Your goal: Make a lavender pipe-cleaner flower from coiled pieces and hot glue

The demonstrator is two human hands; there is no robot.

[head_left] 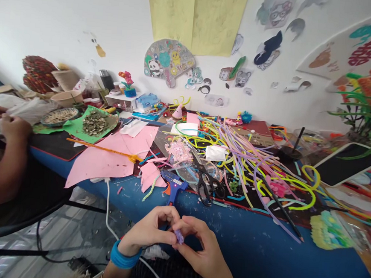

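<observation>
My left hand [152,228], with a blue band at the wrist, and my right hand [201,247] meet in front of the table edge. Between their fingertips they pinch a small purple fuzzy piece [179,236], which looks like twisted pipe cleaner; most of it is covered by the fingers. Just beyond the hands lies a blue glue gun [177,187]. Black-handled scissors [209,183] rest to its right. Pink paper [150,177] with a pale green twisted strip [151,187] is on the left of the glue gun.
Loose pipe cleaners [236,147] in purple, pink and yellow spread over the table. A black pencil [284,213] and a tablet [350,165] lie to the right. At the left, another person's hand [14,127] is near a green sheet [74,127] with seed shells. A white cable [109,214] hangs down.
</observation>
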